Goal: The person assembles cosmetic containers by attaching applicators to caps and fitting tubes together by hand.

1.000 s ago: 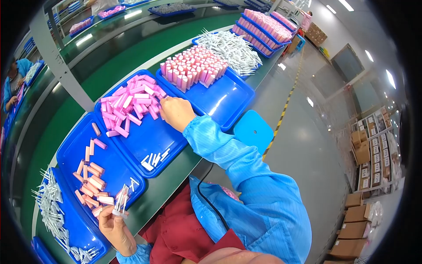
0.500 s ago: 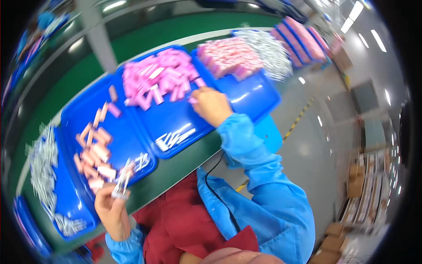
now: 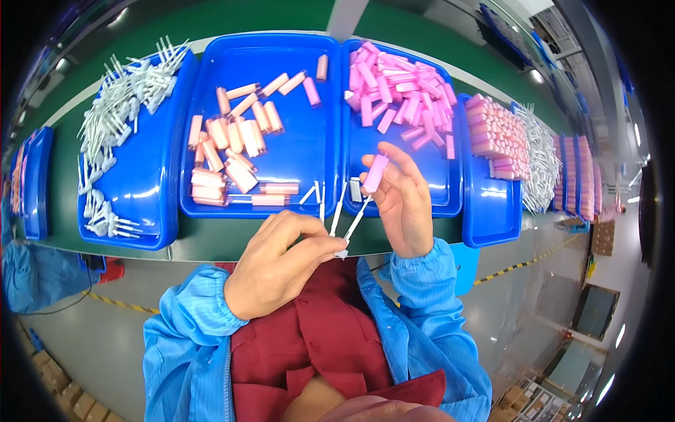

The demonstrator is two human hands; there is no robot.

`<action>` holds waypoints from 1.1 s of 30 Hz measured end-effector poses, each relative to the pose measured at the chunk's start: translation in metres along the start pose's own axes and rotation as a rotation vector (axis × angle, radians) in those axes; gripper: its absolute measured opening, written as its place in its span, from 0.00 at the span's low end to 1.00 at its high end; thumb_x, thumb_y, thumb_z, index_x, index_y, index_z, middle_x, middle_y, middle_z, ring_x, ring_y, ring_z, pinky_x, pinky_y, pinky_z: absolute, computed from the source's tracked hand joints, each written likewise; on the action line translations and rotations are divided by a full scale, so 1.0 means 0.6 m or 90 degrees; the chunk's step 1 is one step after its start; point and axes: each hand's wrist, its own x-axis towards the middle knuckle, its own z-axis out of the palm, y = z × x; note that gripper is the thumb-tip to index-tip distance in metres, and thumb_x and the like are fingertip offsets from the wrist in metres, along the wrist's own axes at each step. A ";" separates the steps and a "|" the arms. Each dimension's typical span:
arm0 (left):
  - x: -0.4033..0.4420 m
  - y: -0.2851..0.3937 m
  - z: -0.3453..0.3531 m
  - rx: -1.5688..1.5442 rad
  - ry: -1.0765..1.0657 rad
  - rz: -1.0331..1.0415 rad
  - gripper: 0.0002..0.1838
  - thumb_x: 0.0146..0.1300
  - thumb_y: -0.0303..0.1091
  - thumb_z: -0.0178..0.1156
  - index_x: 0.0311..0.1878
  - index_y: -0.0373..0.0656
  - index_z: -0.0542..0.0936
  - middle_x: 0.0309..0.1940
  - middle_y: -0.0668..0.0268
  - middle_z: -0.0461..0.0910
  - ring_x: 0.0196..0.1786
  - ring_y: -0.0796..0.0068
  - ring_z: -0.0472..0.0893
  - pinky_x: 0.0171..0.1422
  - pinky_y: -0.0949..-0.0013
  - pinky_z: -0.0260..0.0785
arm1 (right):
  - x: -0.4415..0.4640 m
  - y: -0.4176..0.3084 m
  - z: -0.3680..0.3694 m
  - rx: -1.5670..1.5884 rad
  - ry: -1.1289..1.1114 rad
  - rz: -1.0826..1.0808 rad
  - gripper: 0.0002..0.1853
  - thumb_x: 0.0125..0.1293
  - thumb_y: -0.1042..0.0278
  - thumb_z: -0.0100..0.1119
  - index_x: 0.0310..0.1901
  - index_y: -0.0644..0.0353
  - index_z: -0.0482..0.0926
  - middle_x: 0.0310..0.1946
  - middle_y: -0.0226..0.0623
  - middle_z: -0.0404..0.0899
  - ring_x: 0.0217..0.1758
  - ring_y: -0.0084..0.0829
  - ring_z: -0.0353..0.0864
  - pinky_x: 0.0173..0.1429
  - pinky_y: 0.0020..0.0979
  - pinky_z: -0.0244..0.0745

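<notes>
Head view: by the blue tray's [image 3: 439, 184] front-left corner, the left hand [image 3: 281, 261], back upward, pinches a white pronged piece [image 3: 337, 216]; over its near edge, the right hand [image 3: 406, 200], palm showing, grips a pink block [image 3: 376, 173].

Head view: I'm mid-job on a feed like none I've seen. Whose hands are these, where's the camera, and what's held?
No machine here: these are a person's bare hands, filmed by a camera worn on the head, looking forward and down. The left hand holds a white part with thin prongs. The right hand holds a pink block near one prong's tip; I can't tell whether they're joined. On the green bench, blue trays hold, left to right, more white pieces, loose peach blocks, a pink pile and packed blocks.
</notes>
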 end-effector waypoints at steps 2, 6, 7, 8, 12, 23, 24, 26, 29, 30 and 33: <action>-0.003 -0.005 0.003 -0.009 0.014 -0.002 0.17 0.53 0.19 0.71 0.48 0.41 0.85 0.40 0.64 0.77 0.41 0.64 0.78 0.44 0.64 0.71 | -0.004 0.006 0.005 -0.001 -0.012 0.013 0.21 0.73 0.73 0.54 0.66 0.64 0.71 0.56 0.47 0.81 0.51 0.35 0.86 0.55 0.35 0.83; -0.008 -0.007 0.005 -0.009 0.024 -0.024 0.16 0.54 0.20 0.71 0.48 0.42 0.85 0.40 0.64 0.77 0.41 0.63 0.78 0.45 0.63 0.71 | -0.006 0.008 0.004 -0.011 -0.022 -0.024 0.21 0.73 0.74 0.54 0.65 0.64 0.71 0.63 0.47 0.76 0.52 0.37 0.86 0.56 0.37 0.84; -0.009 -0.007 0.006 -0.010 0.023 -0.025 0.17 0.54 0.20 0.71 0.48 0.42 0.85 0.40 0.64 0.77 0.41 0.62 0.78 0.45 0.63 0.71 | -0.006 0.008 0.004 -0.016 -0.023 -0.042 0.21 0.73 0.74 0.54 0.65 0.64 0.70 0.65 0.46 0.74 0.52 0.37 0.86 0.56 0.38 0.84; -0.008 -0.008 0.006 -0.010 0.022 -0.026 0.17 0.54 0.20 0.71 0.48 0.42 0.84 0.40 0.64 0.77 0.41 0.62 0.78 0.45 0.63 0.71 | -0.008 0.009 0.006 -0.035 -0.035 -0.037 0.20 0.73 0.74 0.54 0.65 0.65 0.70 0.66 0.46 0.73 0.53 0.37 0.86 0.57 0.38 0.84; -0.008 -0.016 0.009 0.046 0.049 -0.010 0.17 0.53 0.20 0.72 0.48 0.41 0.84 0.41 0.63 0.78 0.42 0.61 0.79 0.47 0.61 0.71 | -0.030 0.028 0.026 -0.085 -0.095 -0.043 0.20 0.75 0.75 0.52 0.65 0.65 0.67 0.67 0.47 0.72 0.55 0.38 0.85 0.58 0.39 0.83; -0.015 -0.032 0.013 0.160 0.132 0.067 0.20 0.49 0.17 0.74 0.46 0.42 0.82 0.42 0.61 0.82 0.40 0.60 0.82 0.44 0.62 0.70 | 0.031 -0.035 -0.079 -0.828 0.025 -0.489 0.13 0.68 0.84 0.55 0.51 0.62 0.82 0.44 0.41 0.85 0.50 0.38 0.83 0.54 0.36 0.77; -0.015 -0.034 0.015 0.149 0.135 0.066 0.20 0.49 0.18 0.74 0.47 0.42 0.82 0.42 0.62 0.82 0.40 0.61 0.81 0.44 0.62 0.70 | 0.055 -0.059 -0.104 -0.987 0.015 -0.598 0.18 0.60 0.86 0.56 0.50 0.61 0.83 0.44 0.40 0.84 0.46 0.42 0.81 0.51 0.40 0.75; -0.016 -0.035 0.019 0.129 0.139 0.058 0.20 0.50 0.20 0.74 0.47 0.42 0.82 0.41 0.64 0.81 0.40 0.63 0.81 0.43 0.62 0.69 | 0.072 -0.089 -0.134 -1.258 -0.017 -0.559 0.20 0.56 0.81 0.60 0.51 0.57 0.84 0.51 0.35 0.83 0.50 0.37 0.78 0.52 0.39 0.72; -0.016 -0.029 0.015 0.108 0.109 0.036 0.19 0.49 0.16 0.73 0.46 0.41 0.82 0.42 0.60 0.82 0.41 0.60 0.82 0.44 0.62 0.71 | 0.078 -0.085 -0.152 -1.357 -0.106 -0.426 0.17 0.56 0.79 0.61 0.49 0.58 0.83 0.51 0.35 0.82 0.51 0.37 0.79 0.54 0.38 0.72; -0.017 -0.028 0.014 0.104 0.105 0.032 0.19 0.50 0.16 0.72 0.46 0.41 0.82 0.42 0.61 0.82 0.41 0.60 0.82 0.45 0.62 0.71 | 0.069 -0.089 -0.136 -1.375 -0.122 -0.416 0.16 0.57 0.79 0.62 0.48 0.58 0.83 0.50 0.35 0.83 0.50 0.37 0.79 0.53 0.38 0.73; -0.020 -0.027 0.011 0.078 0.081 0.028 0.18 0.50 0.16 0.72 0.45 0.41 0.84 0.42 0.61 0.82 0.42 0.60 0.82 0.46 0.62 0.72 | 0.058 -0.075 -0.115 -1.070 -0.112 -0.324 0.11 0.62 0.75 0.64 0.47 0.59 0.81 0.43 0.36 0.83 0.44 0.35 0.82 0.50 0.35 0.77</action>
